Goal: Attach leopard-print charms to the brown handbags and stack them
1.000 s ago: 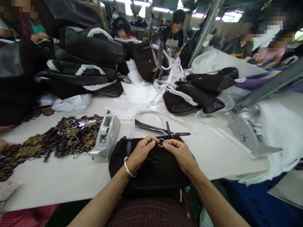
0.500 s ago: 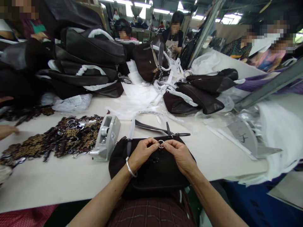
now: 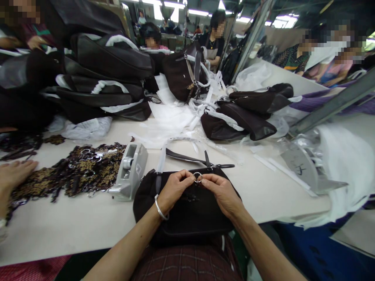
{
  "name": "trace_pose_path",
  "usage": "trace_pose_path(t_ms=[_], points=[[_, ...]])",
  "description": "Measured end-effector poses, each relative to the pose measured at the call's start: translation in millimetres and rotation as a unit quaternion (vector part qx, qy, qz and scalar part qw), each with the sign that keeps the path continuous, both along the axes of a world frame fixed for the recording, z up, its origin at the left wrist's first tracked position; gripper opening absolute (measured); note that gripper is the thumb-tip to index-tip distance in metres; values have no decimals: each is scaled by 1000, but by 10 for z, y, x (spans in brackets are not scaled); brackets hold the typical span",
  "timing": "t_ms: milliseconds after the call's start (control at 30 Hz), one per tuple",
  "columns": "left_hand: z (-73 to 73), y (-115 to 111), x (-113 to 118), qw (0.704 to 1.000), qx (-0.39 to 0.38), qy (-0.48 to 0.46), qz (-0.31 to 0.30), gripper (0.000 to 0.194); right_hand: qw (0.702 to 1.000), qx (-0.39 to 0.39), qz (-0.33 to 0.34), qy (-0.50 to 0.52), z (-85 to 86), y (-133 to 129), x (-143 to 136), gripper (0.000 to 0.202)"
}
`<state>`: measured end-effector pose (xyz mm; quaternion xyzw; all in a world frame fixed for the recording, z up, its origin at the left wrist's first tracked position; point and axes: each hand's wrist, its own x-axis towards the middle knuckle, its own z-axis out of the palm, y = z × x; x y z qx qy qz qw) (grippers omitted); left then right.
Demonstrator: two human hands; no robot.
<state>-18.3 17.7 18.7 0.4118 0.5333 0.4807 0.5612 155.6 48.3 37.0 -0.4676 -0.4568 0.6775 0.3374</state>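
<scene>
A dark brown handbag lies at the table's near edge, against my lap. Above its front, my left hand and my right hand meet, each pinching one side of a silver metal ring. Something small and dark hangs below the ring; I cannot make out its details. The bag's strap, partly in white wrapping, stands up behind my left hand. A loose dark strap lies along the bag's far side.
A grey tape dispenser stands left of the bag, beside a heap of patterned charms with rings. Another person's hand rests at that heap. Stacked bags rise behind; more bags lie right. A metal post slants across.
The ring between my fingertips has turned and shows more of its loop. At the left, the other person's hand has reached further in over the charms. My view has shifted slightly.
</scene>
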Motion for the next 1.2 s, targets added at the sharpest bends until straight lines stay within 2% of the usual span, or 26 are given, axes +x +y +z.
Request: trace_pose_path(t_ms=[300, 567, 800, 1033, 1133, 1200], points=[[34, -13, 12, 1000, 18, 11, -15, 27, 999, -16, -11, 26, -67, 22, 18, 24], [60, -10, 25, 999, 14, -7, -49, 22, 997, -48, -19, 54, -95, 19, 42, 26], [15, -2, 18, 997, -18, -66, -36, 23, 997, -49, -14, 57, -60, 9, 40, 26], [-24, 10, 58, 990, -39, -133, -21, 29, 999, -16, 0, 41, -61, -38, 16, 28], [51, 36, 53, 996, -4, -75, -47, 25, 999, -3, -26, 40, -79, -55, 34, 27], [170, 86, 3, 995, 20, -5, -100, 19, 998, 6, -41, 44, -67, -53, 74, 26]])
